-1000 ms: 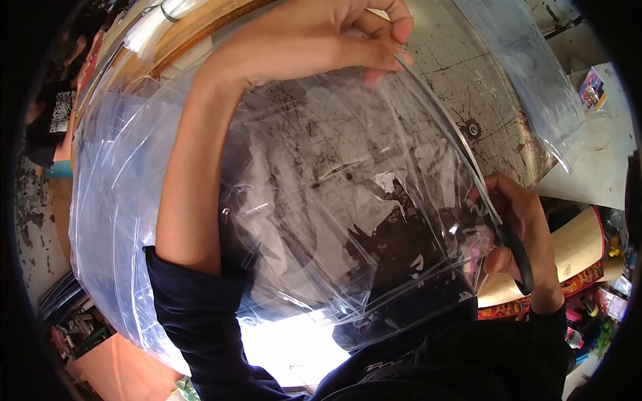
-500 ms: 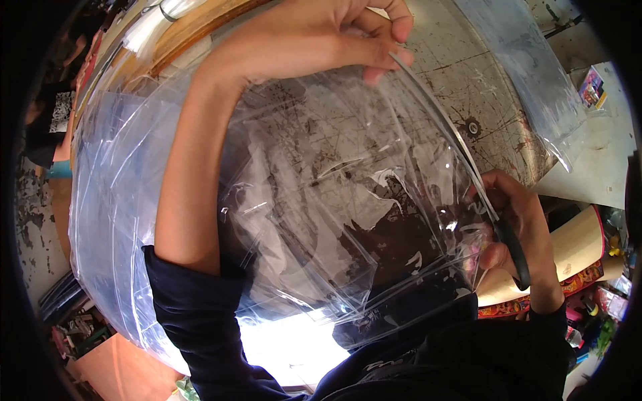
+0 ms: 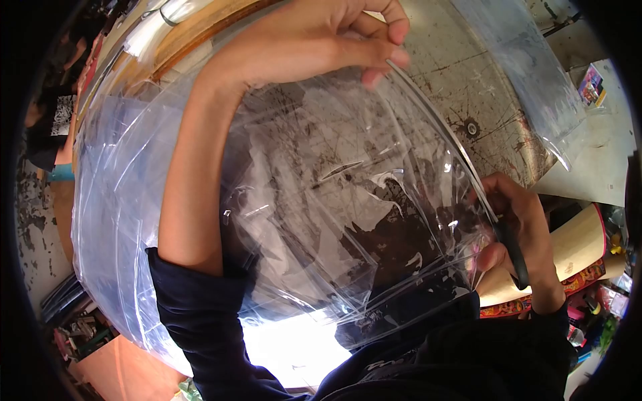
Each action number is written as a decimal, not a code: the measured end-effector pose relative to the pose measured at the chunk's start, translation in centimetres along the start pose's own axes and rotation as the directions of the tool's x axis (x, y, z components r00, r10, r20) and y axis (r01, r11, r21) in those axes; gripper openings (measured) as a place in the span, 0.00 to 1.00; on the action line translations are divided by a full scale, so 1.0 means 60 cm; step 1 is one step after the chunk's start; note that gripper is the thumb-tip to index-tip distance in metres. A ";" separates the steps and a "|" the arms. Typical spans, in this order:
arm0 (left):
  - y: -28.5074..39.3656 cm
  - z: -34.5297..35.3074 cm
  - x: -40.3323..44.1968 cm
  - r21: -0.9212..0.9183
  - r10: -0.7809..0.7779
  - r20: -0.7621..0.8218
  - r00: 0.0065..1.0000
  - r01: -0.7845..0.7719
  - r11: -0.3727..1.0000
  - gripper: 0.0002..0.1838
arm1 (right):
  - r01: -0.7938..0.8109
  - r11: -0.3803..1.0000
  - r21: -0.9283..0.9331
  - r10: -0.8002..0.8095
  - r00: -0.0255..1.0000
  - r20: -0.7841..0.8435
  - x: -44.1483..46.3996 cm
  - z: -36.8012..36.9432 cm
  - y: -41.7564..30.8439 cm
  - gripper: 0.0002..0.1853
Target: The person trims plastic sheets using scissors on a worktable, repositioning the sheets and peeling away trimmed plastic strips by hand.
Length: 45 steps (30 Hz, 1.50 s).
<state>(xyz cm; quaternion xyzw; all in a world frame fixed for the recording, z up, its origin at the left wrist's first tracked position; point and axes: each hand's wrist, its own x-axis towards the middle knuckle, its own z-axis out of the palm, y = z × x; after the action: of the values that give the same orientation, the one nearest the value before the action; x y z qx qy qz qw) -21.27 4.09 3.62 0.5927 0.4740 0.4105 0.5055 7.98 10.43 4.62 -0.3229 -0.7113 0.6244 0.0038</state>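
"What lies nearest me?"
"A rumpled clear sheet [image 3: 321, 200], spread from your body across the scratched table [image 3: 495, 93]."
"And my hands?"
"Your right hand [image 3: 529, 224] has the dark near end of a long thin strip [image 3: 461, 154] between thumb and fingers; whether it grips the sheet too, I can't tell. Your left hand [image 3: 338, 43], farther out, pinches the other end, so the strip spans between them along the sheet's right side."
"Beyond that?"
"Hazy plastic [image 3: 528, 73] lies past the strip, and a tied clear bundle [image 3: 148, 35] sits at the far left."
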 end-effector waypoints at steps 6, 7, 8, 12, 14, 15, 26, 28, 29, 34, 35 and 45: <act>0.002 0.005 -0.002 0.155 0.028 -0.040 0.999 -0.022 0.988 0.05 | 0.035 0.998 0.044 -0.035 0.999 -0.006 -0.009 -0.008 0.004 0.41; 0.001 0.009 -0.004 0.299 0.114 -0.079 0.990 -0.086 0.950 0.07 | 0.046 0.996 -0.070 -0.048 0.998 -0.027 -0.011 -0.019 0.012 0.38; 0.000 0.012 0.000 0.268 0.156 -0.039 0.987 -0.140 0.953 0.08 | 0.059 0.982 -0.182 -0.069 0.997 -0.046 -0.012 -0.026 0.014 0.34; 0.009 0.027 0.002 0.461 0.162 -0.016 0.987 -0.137 0.877 0.09 | -0.120 0.937 -0.328 -0.016 0.923 -0.385 -0.006 -0.027 0.003 0.27; 0.015 0.043 0.008 0.475 0.170 0.029 0.985 -0.163 0.865 0.08 | -0.127 0.898 -0.421 -0.061 0.912 -0.405 0.004 -0.029 0.001 0.27; 0.014 0.052 0.012 0.478 0.172 0.078 0.982 -0.188 0.858 0.08 | -0.147 0.850 -0.506 -0.096 0.901 -0.423 0.007 -0.030 0.004 0.27; 0.000 0.077 0.026 0.397 0.232 0.095 0.968 -0.251 0.883 0.05 | 0.002 0.603 -0.798 -0.444 0.832 -0.334 0.024 -0.015 0.035 0.32; -0.006 0.079 0.027 0.361 0.289 0.066 0.955 -0.293 0.885 0.05 | 0.003 0.523 -0.853 -0.494 0.817 -0.299 0.025 -0.014 0.033 0.31; -0.008 0.079 0.028 0.368 0.288 0.063 0.956 -0.290 0.883 0.05 | 0.011 0.522 -0.853 -0.500 0.814 -0.296 0.025 -0.013 0.031 0.31; -0.007 0.081 0.028 0.350 0.269 0.040 0.962 -0.265 0.898 0.05 | -0.085 0.300 -0.950 -0.321 0.929 -0.185 0.018 -0.014 0.003 0.27; -0.007 0.079 0.028 0.361 0.269 0.033 0.963 -0.262 0.895 0.05 | -0.075 0.299 -0.951 -0.331 0.927 -0.178 0.022 -0.016 -0.011 0.27; 0.004 0.064 0.014 0.430 0.132 -0.045 0.990 -0.100 0.897 0.07 | 0.848 0.288 -0.444 -0.663 0.511 0.547 0.148 -0.051 -0.052 0.19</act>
<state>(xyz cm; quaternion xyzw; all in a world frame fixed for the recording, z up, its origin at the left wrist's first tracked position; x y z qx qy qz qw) -17.36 4.07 3.26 0.7007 0.5343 0.3477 0.3204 0.81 17.20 4.53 0.1630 -0.9415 0.2797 0.0934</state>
